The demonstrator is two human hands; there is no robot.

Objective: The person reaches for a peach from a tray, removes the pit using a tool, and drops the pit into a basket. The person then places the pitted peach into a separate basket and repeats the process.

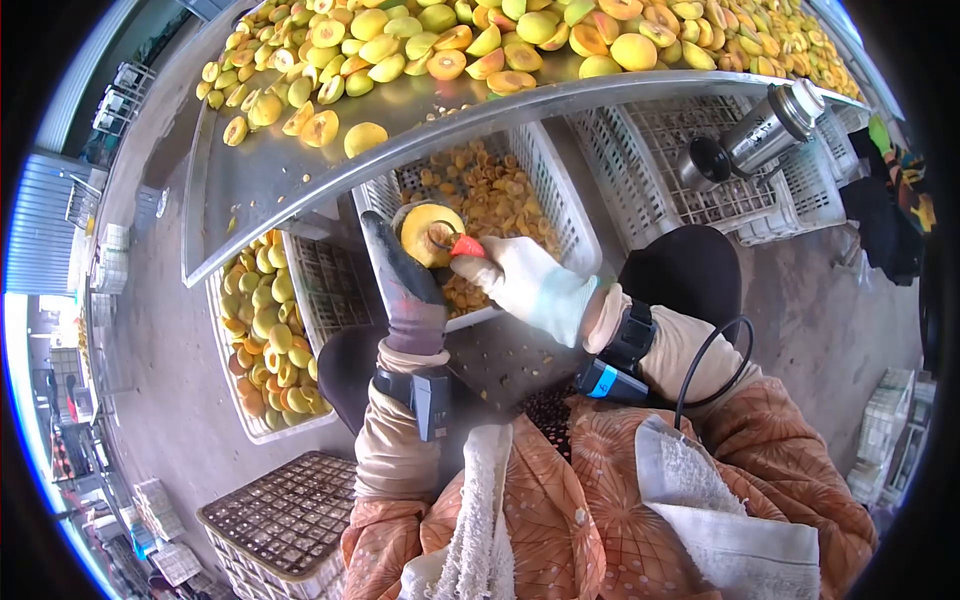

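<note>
My left hand [408,290], in a dark glove, is closed around a yellow peach half [422,225] with its cut face turned up. My right hand [535,290], in a white glove, grips a small red-handled pitting tool [467,247]. The tool's curved metal end touches the middle of the peach's cut face, at the reddish pit hollow. Both hands are above a white plastic crate [575,225] that holds many brownish-orange scraps [510,195]. Part of the left fingers is hidden behind the fruit.
A metal table [400,125] piled with peach halves [380,48] spans the front. At left stands a crate of peach halves [265,320]. A steel thermos [765,130] rests on white crates [680,165] at right. An upturned crate [285,515] sits lower left.
</note>
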